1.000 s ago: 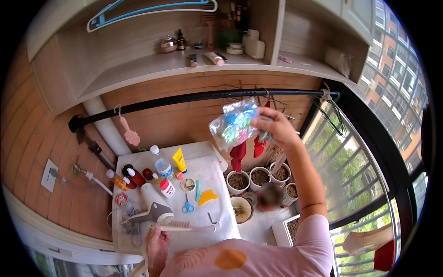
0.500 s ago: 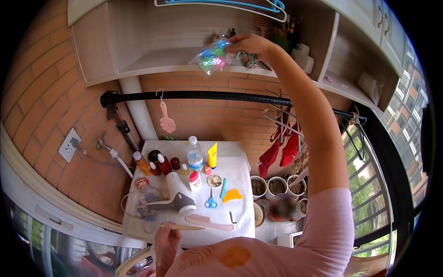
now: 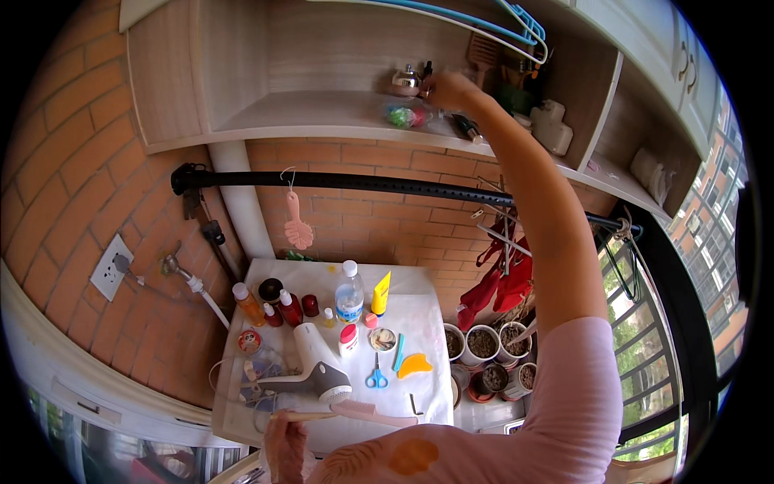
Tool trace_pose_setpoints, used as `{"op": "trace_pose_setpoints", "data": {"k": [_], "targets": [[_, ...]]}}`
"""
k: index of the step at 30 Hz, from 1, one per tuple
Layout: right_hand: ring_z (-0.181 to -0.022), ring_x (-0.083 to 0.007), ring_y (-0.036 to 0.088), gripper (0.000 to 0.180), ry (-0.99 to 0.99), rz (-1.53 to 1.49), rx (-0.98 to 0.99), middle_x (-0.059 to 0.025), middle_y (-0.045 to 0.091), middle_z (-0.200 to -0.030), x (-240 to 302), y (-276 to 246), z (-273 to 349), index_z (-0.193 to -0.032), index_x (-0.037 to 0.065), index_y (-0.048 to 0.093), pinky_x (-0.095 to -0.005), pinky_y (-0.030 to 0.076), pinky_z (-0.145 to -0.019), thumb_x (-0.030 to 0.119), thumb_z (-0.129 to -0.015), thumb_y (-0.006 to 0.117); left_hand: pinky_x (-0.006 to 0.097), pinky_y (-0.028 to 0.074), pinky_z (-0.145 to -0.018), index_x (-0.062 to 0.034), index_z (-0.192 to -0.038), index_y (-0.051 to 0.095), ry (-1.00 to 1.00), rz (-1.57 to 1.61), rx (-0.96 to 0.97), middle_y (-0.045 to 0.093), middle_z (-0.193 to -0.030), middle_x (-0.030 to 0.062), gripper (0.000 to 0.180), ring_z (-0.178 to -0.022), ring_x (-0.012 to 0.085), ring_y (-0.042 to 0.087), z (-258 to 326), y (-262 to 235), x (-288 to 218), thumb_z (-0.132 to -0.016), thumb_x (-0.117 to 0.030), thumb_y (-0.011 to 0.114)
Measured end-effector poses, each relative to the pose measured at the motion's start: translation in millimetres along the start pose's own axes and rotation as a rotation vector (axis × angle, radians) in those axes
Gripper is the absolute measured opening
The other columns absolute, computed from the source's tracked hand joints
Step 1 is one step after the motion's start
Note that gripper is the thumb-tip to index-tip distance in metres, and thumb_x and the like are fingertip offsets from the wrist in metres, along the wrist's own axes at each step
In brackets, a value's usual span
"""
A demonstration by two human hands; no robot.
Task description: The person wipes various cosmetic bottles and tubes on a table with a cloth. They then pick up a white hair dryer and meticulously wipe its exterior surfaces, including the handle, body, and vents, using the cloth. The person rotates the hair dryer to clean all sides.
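Observation:
My right hand is raised to the shelf, blurred, with its fingers hard to make out. Just below it, a clear plastic bag of colourful small things rests on the shelf board. A silver kettle-like pot stands close to the fingertips, and a dark slim object lies under the wrist. Low down, my left hand is closed on a thin tan stick-like thing; its kind is unclear. This stick points right, toward a pink comb on the white table.
Bottles, a hair dryer, scissors and a yellow tube stand or lie on the table. A black rail crosses below the shelf. Hangers hang above; plant pots stand at right.
The bag has gone from my raised right hand down onto the shelf, and that hand has shifted right. The green scrunchie seen at the hand is no longer visible. My left hand keeps its stick.

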State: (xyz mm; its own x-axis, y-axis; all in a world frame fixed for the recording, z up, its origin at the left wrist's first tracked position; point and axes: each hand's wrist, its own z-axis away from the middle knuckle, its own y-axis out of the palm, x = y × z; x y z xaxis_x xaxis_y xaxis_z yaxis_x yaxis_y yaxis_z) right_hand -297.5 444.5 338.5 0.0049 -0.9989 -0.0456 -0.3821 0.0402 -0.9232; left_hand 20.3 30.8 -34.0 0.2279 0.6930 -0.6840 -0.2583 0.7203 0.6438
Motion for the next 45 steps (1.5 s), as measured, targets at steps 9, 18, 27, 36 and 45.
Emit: {"op": "trace_pose_setpoints", "data": {"k": [9, 18, 27, 36, 45], "targets": [[-0.086, -0.0248, 0.064, 0.039, -0.198, 0.074, -0.049, -0.0089, 0.068, -0.093, 69, -28, 40, -0.1, 0.01, 0.068, -0.0349, 0.049, -0.08, 0.036, -0.072, 0.069, 0.022, 0.045, -0.062, -0.0034, -0.093, 0.054, -0.076, -0.014, 0.009, 0.056, -0.084, 0.0031, 0.012, -0.071, 0.0096, 0.054, -22, -3, 6, -0.091, -0.016, 0.054], [-0.089, -0.0233, 0.063, 0.036, -0.227, 0.075, 0.03, -0.0092, 0.067, -0.095, 27, -17, 38, -0.104, 0.012, 0.067, -0.034, 0.049, -0.081, 0.021, -0.069, 0.069, 0.022, 0.045, -0.059, -0.0008, -0.095, 0.055, -0.08, 0.032, -0.027, 0.057, -0.081, 0.0045, 0.013, -0.066, 0.0105, 0.054, -25, -8, 13, -0.089, -0.012, 0.056], [-0.091, -0.027, 0.063, 0.039, -0.229, 0.144, 0.042, -0.0119, 0.066, -0.099, 45, -20, 49, -0.113, 0.015, 0.063, -0.036, 0.049, -0.082, 0.023, -0.075, 0.065, 0.022, 0.046, -0.059, -0.0005, -0.096, 0.055, -0.076, 0.06, -0.046, 0.058, -0.084, 0.0053, 0.015, -0.067, 0.0113, 0.055, -24, -8, 16, -0.089, -0.013, 0.057], [-0.082, -0.0322, 0.063, 0.022, -0.04, 0.044, -0.295, -0.0116, 0.067, -0.087, 52, 0, 54, -0.094, 0.02, 0.07, -0.0408, 0.051, -0.074, 0.025, -0.083, 0.052, 0.021, 0.048, -0.063, -0.0024, -0.098, 0.054, -0.095, 0.019, 0.024, 0.058, -0.086, 0.0049, 0.014, -0.072, 0.0102, 0.056, -11, 10, 4, -0.091, -0.014, 0.054], [-0.085, -0.0292, 0.065, 0.024, -0.094, 0.16, -0.319, -0.0094, 0.067, -0.092, 47, 2, 62, -0.094, 0.023, 0.07, -0.0394, 0.051, -0.074, 0.014, -0.081, 0.051, 0.023, 0.05, -0.063, -0.0026, -0.098, 0.055, -0.08, 0.037, 0.021, 0.059, -0.085, 0.0043, 0.012, -0.071, 0.011, 0.057, -11, 7, 9, -0.091, -0.012, 0.054]]}}
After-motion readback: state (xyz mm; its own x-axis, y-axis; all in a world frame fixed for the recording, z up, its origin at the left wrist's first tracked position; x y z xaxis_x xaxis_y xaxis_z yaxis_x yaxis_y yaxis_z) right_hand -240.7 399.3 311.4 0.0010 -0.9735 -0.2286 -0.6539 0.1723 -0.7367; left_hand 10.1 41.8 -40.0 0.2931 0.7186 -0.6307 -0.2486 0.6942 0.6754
